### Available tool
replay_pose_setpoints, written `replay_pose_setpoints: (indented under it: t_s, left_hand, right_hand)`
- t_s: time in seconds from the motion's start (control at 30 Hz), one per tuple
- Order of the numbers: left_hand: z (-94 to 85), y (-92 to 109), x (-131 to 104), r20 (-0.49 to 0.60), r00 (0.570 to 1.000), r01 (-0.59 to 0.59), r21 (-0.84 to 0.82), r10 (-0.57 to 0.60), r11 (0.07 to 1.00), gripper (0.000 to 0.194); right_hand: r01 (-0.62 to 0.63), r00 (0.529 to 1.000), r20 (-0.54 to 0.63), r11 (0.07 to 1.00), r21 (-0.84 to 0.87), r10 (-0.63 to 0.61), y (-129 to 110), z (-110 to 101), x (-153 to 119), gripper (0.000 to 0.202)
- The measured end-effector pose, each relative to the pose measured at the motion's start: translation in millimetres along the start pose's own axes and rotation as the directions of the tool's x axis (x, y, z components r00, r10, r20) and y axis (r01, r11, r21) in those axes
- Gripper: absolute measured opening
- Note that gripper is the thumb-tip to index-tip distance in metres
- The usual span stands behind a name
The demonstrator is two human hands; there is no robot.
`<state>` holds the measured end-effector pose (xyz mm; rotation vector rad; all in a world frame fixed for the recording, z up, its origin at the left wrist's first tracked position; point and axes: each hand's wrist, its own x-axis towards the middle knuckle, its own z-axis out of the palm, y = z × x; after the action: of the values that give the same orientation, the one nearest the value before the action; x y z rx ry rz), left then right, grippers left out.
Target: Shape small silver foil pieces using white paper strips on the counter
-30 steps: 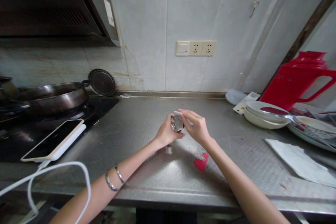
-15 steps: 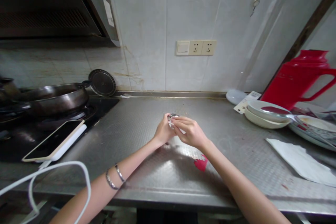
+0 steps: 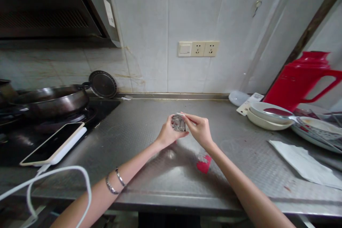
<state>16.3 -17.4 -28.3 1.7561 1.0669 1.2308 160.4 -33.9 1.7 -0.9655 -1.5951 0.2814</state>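
My left hand (image 3: pixel 169 133) is wrapped round a small clear, glass-like object (image 3: pixel 178 123) above the middle of the metal counter. At the object's top edge, my right hand (image 3: pixel 198 128) pinches a small white piece (image 3: pixel 180 114), too small to name. Below the hands, a torn pink-red scrap (image 3: pixel 203 164) lies on the counter. Two silver bangles are on my left forearm.
On the left are a pan (image 3: pixel 53 101) on the stove and a phone (image 3: pixel 55 142) with a white cable (image 3: pixel 61 168). At right stand a red jug (image 3: pixel 299 80), stacked bowls (image 3: pixel 269 119) and a white napkin (image 3: pixel 304 162) on the metal counter (image 3: pixel 149 181).
My right hand has moved slightly right and its fingers have lifted from the front of the clear object, which now shows more fully in my left hand.
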Motion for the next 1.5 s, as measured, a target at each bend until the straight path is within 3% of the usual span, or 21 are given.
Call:
replay_pose_setpoints:
  t_s: [0.23, 0.37, 0.6, 0.77, 0.9, 1.23, 1.5]
  left_hand:
    - [-5.2, -4, 8, -0.072, 0.997, -0.004, 0.006, 0.005, 1.000, 0.070]
    - [-12.2, -4, 13, -0.029, 0.997, 0.072, -0.039, -0.073, 0.997, 0.065]
    - [-7.2, 4, 4, -0.032, 0.999, 0.048, 0.152, -0.044, 0.987, 0.068]
    - [-1.6, 12, -3, 0.026, 1.000, -0.007, 0.210, 0.001, 0.978, 0.063]
    - [-5.6, 12, 0, 0.005, 1.000, -0.025, 0.284, 0.025, 0.958, 0.054]
    - [-10.6, 13, 3, -0.016, 1.000, 0.003, 0.340, 0.002, 0.941, 0.050]
    - [-21.3, 2, 13, -0.018, 0.998, 0.063, 0.190, -0.061, 0.980, 0.053]
  right_hand:
    - [0.172, 0.984, 0.053, 0.985, -0.001, -0.172, -3, 1, -5, 0.020]
    - [0.233, 0.969, 0.083, 0.972, 0.020, -0.234, -8, 2, -7, 0.019]
    - [0.172, 0.976, -0.120, 0.982, -0.084, -0.181, 2, 4, -3, 0.020]
    - [0.291, 0.956, 0.059, 0.952, -0.095, -0.286, 11, 9, -6, 0.027]
    - [0.410, 0.910, 0.119, 0.905, -0.109, -0.398, 7, 11, -8, 0.031]
    - [0.491, 0.870, 0.138, 0.859, -0.143, -0.474, 4, 6, -9, 0.033]
    - [0.517, 0.851, 0.168, 0.850, -0.101, -0.498, 2, 7, -12, 0.034]
